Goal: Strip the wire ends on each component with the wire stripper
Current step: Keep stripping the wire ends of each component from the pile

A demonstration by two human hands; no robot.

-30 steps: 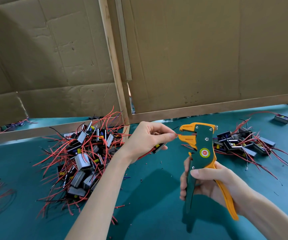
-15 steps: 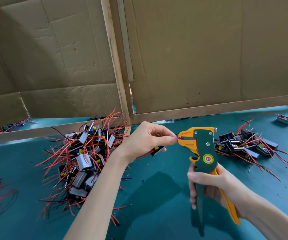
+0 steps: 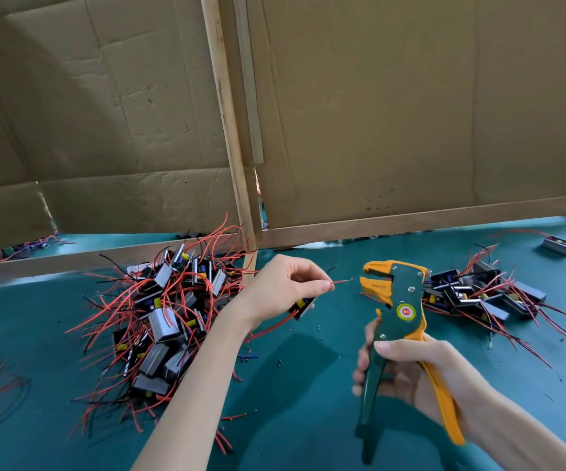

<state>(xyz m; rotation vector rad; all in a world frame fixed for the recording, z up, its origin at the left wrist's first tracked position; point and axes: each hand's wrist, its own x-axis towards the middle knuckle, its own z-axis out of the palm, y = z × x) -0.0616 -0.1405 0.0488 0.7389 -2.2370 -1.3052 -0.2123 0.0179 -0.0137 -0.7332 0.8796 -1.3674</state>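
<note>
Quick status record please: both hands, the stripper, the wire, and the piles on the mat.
left hand: pinches red wire; component hangs under the fingers
right hand: grips wire stripper by its handles, head up
gap: wire tip points at stripper head, not touching
large pile: components beside left forearm
small pile: components beyond stripper

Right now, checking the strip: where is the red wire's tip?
Head view, centre: the red wire, pinched by the left hand, ends just left of the wire stripper, not touching.
</note>
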